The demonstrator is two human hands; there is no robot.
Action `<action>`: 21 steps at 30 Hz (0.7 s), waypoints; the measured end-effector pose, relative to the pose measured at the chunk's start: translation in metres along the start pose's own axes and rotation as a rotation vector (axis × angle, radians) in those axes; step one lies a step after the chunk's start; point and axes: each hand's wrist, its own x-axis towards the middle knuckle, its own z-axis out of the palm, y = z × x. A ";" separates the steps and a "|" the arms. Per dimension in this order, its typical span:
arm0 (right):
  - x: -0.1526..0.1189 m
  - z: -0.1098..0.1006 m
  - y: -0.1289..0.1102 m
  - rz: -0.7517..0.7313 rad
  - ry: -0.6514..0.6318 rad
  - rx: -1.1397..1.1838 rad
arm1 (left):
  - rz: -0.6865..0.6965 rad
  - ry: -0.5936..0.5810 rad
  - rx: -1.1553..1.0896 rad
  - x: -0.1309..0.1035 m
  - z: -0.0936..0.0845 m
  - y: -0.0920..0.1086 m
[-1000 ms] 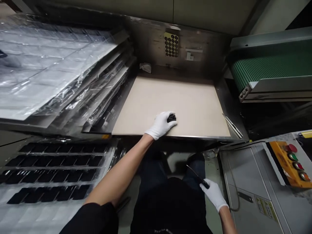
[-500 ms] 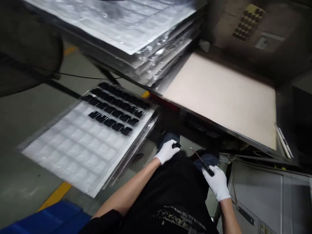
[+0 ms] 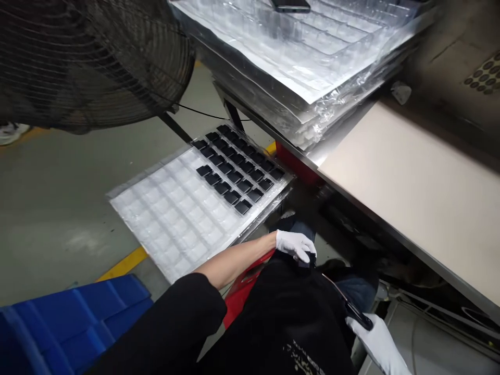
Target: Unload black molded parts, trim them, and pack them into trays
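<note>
The gloved left hand (image 3: pixel 295 244) has its fingers closed on a small black piece (image 3: pixel 308 260), held low in front of the dark shirt. Near it, apart, is the thin tip of a black-handled tool (image 3: pixel 358 315), its handle gripped in the gloved right hand (image 3: pixel 378 339). Beyond the left forearm lies a clear tray (image 3: pixel 160 208), with rows of black parts (image 3: pixel 225 167) along its far side. Farther out stand the tan-topped table (image 3: pixel 422 192), stacked plastic sheets (image 3: pixel 312 78) and a large fan (image 3: pixel 97 62).
</note>
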 end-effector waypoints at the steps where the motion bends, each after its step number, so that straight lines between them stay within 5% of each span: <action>1: 0.003 -0.002 -0.005 0.001 -0.002 -0.002 | -0.017 -0.031 0.050 0.001 -0.002 0.003; 4: 0.011 -0.012 -0.034 0.014 0.056 -0.081 | -0.047 0.014 0.247 0.005 -0.004 0.010; 10: 0.017 -0.024 -0.089 0.054 0.098 -0.445 | -0.037 0.343 0.498 -0.015 -0.003 0.008; 17: 0.018 -0.026 -0.082 0.131 0.092 -0.383 | -0.014 0.568 0.343 -0.023 0.003 -0.005; 21: 0.027 -0.030 -0.055 0.157 0.112 -0.276 | -0.002 0.659 0.154 -0.043 0.000 0.002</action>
